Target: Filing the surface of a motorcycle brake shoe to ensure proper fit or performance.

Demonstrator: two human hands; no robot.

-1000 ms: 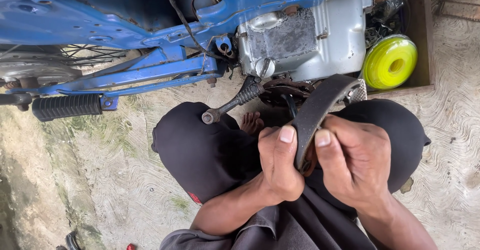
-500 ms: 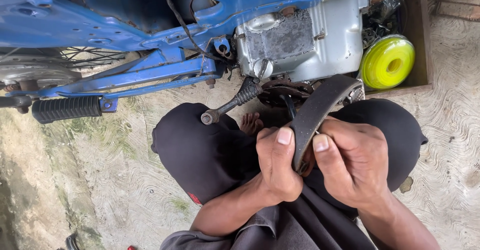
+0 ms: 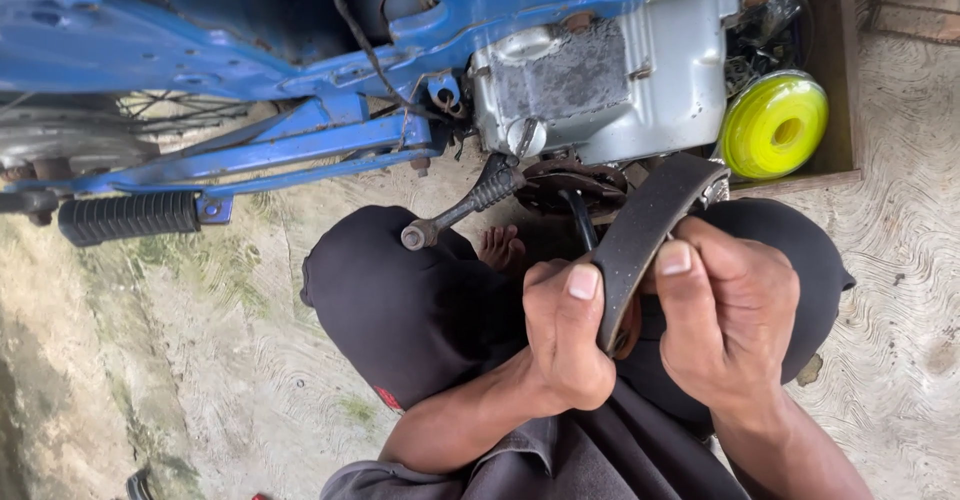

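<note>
Both hands grip a curved dark grey brake shoe with a worn lining strip [image 3: 645,235], held edge-on in front of the person's black-clad knees [image 3: 420,310]. The left hand [image 3: 565,345] is closed around the lower end of the shoe, thumb pressed flat against its outer lining. The right hand [image 3: 730,325] is wrapped on the other side of the shoe, its thumb lying on the lining just above the left thumb. The upper end of the shoe rises towards the silver-grey metal engine casing [image 3: 610,85] of a blue-framed motorcycle [image 3: 300,40], stopping just below the casing. Left of the shoe, a black metal lever with a knurled grip [image 3: 460,210] slants down from under the casing. Far left of the shoe, a black ribbed rubber footpeg [image 3: 130,217] sticks out from the frame. To the right of the casing, a bright yellow-green round plastic spool [image 3: 773,125] sits against a brown wooden board [image 3: 835,70]. Bare toes [image 3: 500,248] show between the knees, above rough, swirled concrete floor [image 3: 230,360].
</note>
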